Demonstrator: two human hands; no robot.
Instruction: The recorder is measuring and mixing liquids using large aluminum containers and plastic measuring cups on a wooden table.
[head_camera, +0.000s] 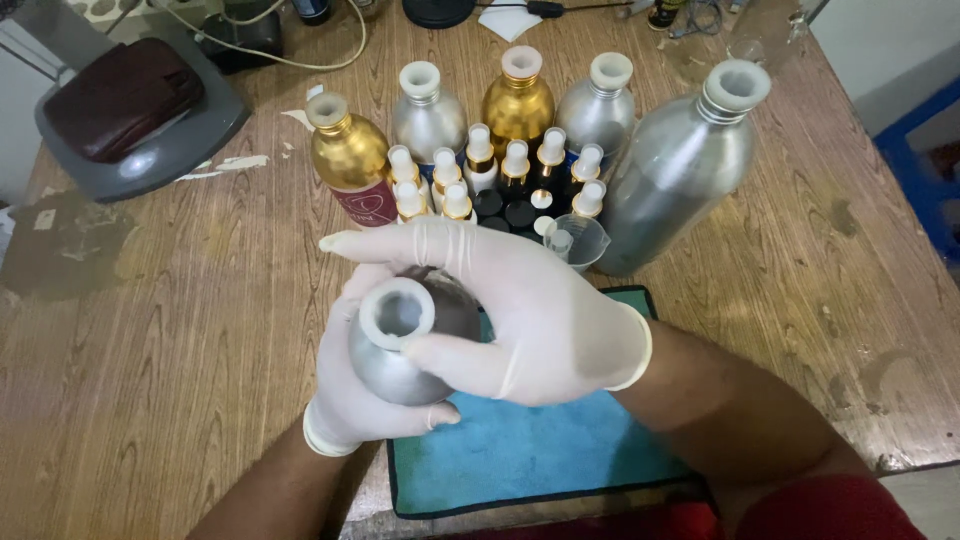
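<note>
Nearest the viewer, a blue cloth (540, 450) lies at the table (180, 330) edge. Above it, both gloved hands grasp a silver bottle (400, 350) with a white-rimmed open mouth: the left hand (350, 400) cups its body from below, and the right hand (520, 310) wraps over its shoulder, thumb beside the neck. The bottle is held tilted toward the viewer, clear of the cloth. Beyond stands a small clear measuring cup (580, 240), then a cluster of small spray bottles (500, 175), gold and silver bottles, and one large silver bottle (680, 165) leaning at right. Risk: smooth gloves on smooth metal may slip, and with the mouth open and tilted, any contents could spill onto the cloth.
</note>
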